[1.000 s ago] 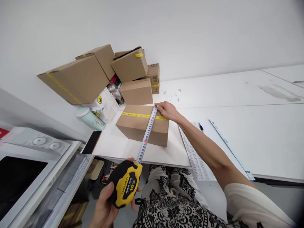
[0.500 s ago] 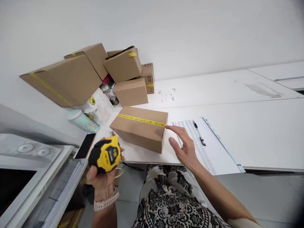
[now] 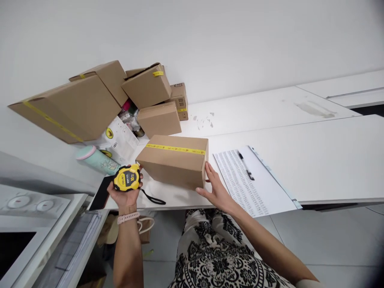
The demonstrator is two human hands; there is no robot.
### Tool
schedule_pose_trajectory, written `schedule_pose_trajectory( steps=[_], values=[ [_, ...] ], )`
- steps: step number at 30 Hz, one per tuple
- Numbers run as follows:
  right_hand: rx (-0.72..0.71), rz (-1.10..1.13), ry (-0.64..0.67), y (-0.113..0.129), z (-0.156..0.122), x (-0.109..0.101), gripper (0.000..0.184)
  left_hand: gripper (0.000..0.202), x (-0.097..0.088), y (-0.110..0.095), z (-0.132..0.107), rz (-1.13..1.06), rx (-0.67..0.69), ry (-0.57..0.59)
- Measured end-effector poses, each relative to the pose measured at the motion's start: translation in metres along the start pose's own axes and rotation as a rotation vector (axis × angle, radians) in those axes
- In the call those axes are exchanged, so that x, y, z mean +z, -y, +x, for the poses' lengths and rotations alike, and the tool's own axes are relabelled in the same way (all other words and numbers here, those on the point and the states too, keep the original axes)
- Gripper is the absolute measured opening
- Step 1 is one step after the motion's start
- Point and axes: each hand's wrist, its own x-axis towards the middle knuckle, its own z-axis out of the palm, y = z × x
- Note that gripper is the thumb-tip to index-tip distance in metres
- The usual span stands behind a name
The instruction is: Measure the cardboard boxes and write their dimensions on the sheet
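Note:
My left hand [image 3: 124, 197] grips a yellow and black tape measure [image 3: 127, 178], its face turned up and a black wrist strap [image 3: 153, 199] trailing over the table edge. Right of it sits a closed cardboard box [image 3: 174, 162] with yellow printed tape along its top. My right hand [image 3: 217, 190] is at the box's right end, fingers extended and apart, fingertips at that side. Beyond this hand lies a printed sheet on a clipboard [image 3: 270, 184], with a black and clear pen [image 3: 246, 166] on top.
More cardboard boxes [image 3: 75, 106] are stacked against the wall at the left. A mint green tumbler [image 3: 96, 160] lies tilted by a white avocado-print carton [image 3: 123, 140]. A dark phone [image 3: 100, 194] rests at the corner of the white table [image 3: 300, 160]. A white appliance [image 3: 33, 208] stands lower left.
My left hand has moved the tape measure farther out toward the box's left side and turned it. My right hand has slid from the box's top edge down to its right end.

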Motion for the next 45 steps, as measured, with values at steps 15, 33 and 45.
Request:
schedule_pose_trajectory(
  steps=[15,33,45],
  values=[
    [0.232,-0.344,-0.063,0.027,0.106,-0.058,0.057,0.051,0.074,-0.021,0.003,0.453,0.139,0.029],
    [0.413,-0.219,-0.038,-0.105,0.05,-0.175,0.034,0.049,0.159,0.044,0.033,1.53,0.622,0.189],
    [0.227,0.412,-0.204,-0.134,0.054,-0.194,0.05,0.058,0.213,0.28,-0.087,1.48,0.682,1.231]
  ],
)
